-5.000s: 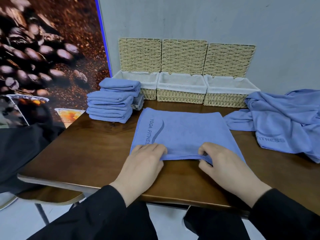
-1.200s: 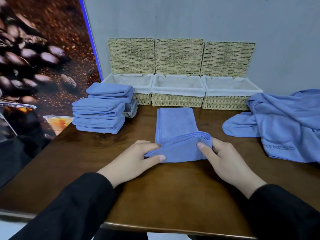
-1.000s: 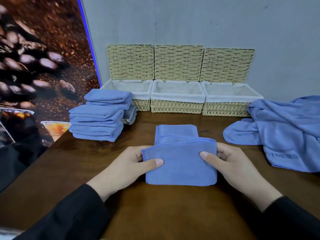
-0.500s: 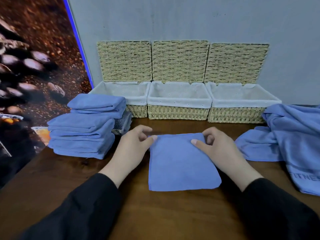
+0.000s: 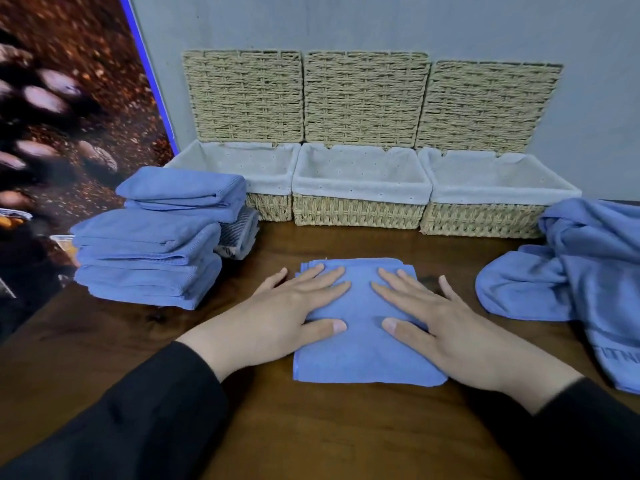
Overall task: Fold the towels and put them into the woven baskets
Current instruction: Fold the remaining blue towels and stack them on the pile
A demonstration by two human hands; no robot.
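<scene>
**Both hands flat on folded towel**

Pressing down on the folded blue towel (image 5: 363,355) with the left hand (image 5: 294,313) and the right hand (image 5: 440,323), palms flat, fingers straight and spread, nothing gripped. Lying square on the dark wooden table (image 5: 329,445), near the front edge, centred before the middle basket (image 5: 360,206). Standing in a row against the grey wall: left basket (image 5: 270,202), middle basket, right basket (image 5: 485,216), all woven, lined with pale cloth, lids (image 5: 363,98) tipped up behind them. Stacked to the left, just before the left basket, a pile of folded blue towels (image 5: 149,247), with a striped cloth (image 5: 239,233) tucked behind it. Heaped at the right edge, loose unfolded blue towels (image 5: 581,268), well apart from the folded one. Black sleeves (image 5: 138,427) covering both forearms
</scene>
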